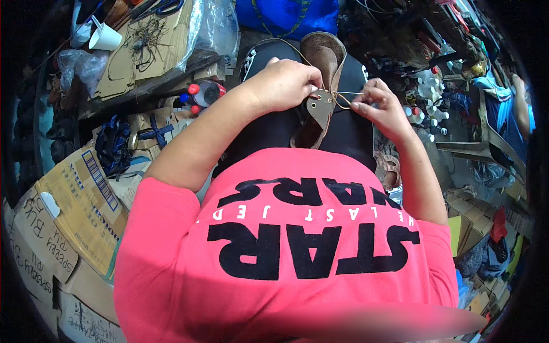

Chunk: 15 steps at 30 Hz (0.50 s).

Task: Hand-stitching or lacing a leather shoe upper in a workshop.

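Observation:
A brown leather shoe upper (pixel 319 110) with metal eyelets lies across my lap, its suede-like back part standing up beyond my hands. My left hand (pixel 286 84) is closed on the edge of the eyelet flap, thumb and fingertips pinching it. A thin tan cord (pixel 341 102) passes at the flap and loops out to the right. My right hand (pixel 380 108) is closed in a pinch on this cord, just right of the leather. A pale, straight, thin strand runs between the flap and the right fingers; whether it is a needle or taut thread I cannot tell.
Flat cardboard pieces (pixel 123 77) and a white cup (pixel 105 36) sit on a bench at the upper left. Bottles with red caps (pixel 200 94) stand beside my left forearm. Several white bottles (pixel 428 91) crowd the right. Cardboard boxes (pixel 74 211) fill the left.

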### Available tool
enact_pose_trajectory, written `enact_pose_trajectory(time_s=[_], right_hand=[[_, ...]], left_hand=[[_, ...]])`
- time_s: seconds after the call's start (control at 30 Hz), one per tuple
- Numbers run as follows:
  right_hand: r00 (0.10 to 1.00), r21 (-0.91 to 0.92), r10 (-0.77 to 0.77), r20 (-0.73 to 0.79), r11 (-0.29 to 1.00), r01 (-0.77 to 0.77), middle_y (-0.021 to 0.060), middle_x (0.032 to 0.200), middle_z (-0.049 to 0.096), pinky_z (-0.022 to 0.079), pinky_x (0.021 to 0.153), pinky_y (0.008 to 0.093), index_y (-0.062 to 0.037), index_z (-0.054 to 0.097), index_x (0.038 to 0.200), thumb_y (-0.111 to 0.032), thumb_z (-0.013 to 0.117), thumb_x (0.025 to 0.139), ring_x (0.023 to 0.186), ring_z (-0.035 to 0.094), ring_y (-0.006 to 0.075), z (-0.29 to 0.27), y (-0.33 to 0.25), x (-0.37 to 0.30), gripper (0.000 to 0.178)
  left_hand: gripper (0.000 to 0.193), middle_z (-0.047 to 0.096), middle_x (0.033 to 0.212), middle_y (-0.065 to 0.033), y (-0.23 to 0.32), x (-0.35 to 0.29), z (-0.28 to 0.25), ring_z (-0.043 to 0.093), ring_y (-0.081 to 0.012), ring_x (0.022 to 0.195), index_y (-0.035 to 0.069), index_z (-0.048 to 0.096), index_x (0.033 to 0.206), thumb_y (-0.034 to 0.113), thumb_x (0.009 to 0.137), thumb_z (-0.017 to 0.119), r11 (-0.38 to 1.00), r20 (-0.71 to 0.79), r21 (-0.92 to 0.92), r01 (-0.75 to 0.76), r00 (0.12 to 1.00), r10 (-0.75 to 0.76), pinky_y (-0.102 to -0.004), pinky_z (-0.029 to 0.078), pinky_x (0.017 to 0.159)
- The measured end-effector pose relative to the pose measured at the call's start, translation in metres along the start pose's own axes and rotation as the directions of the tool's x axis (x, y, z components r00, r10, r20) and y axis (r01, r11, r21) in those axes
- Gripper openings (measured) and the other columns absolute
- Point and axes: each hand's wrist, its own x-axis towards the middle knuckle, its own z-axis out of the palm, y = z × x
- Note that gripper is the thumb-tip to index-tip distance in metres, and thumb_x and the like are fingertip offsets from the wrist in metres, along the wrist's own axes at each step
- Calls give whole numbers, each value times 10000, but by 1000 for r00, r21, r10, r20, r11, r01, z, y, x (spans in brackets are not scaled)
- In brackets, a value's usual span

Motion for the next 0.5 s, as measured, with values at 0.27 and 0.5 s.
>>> enact_pose_trajectory(time_s=[0.27, 0.5], right_hand=[[999, 145, 11, -35, 989, -6, -4, 962, 459, 388, 763, 221, -61, 654, 908, -170, 730, 781, 848, 459, 94, -20, 0, -10, 184], [998, 85, -25, -57, 996, 30, -16, 937, 455, 378, 729, 215, -68, 663, 803, -131, 737, 754, 839, 445, 77, -3, 2, -9, 109]], left_hand=[[145, 647, 823, -149, -2, 5, 3, 626, -320, 828, 70, 637, 934, 113, 823, 555, 995, 17, 69, -70, 997, 69, -419, 480, 759], [134, 649, 799, -108, -6, 0, 7, 622, -285, 802, 113, 638, 925, 123, 821, 553, 994, -17, 89, -57, 998, 59, -395, 457, 760]])
